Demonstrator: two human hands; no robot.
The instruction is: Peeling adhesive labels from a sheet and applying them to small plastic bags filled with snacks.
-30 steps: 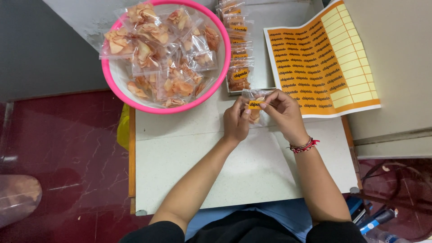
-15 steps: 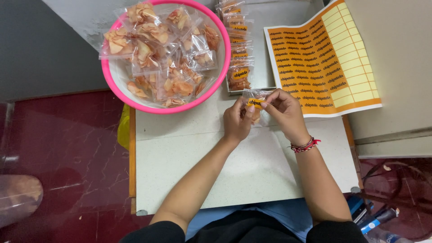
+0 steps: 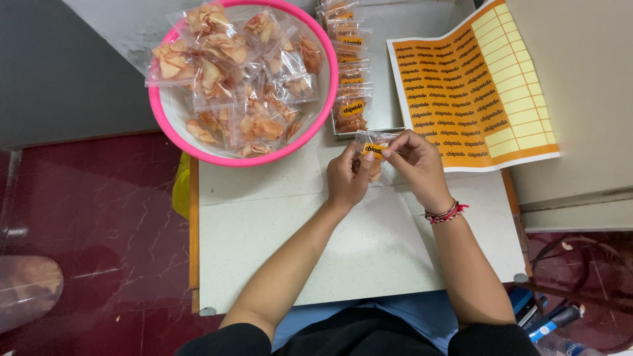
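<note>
Both my hands meet over the white table (image 3: pixel 343 250) on one small clear bag of chips (image 3: pixel 372 149) that carries an orange sticker. My left hand (image 3: pixel 347 179) grips the bag from the left with the thumb on the sticker. My right hand (image 3: pixel 417 165), with a red bracelet at the wrist, pinches the bag's right side. The lower part of the bag is hidden behind my fingers.
A pink basin (image 3: pixel 173 125) full of clear chip bags stands at the back left. A row of stickered bags (image 3: pixel 348 79) lies in a tray behind my hands. An orange and yellow sticker sheet (image 3: pixel 481 79) lies to the right. Red floor surrounds the table.
Hardly anything differs: both hands stay on the same bag, with only small finger shifts over the sticker.
</note>
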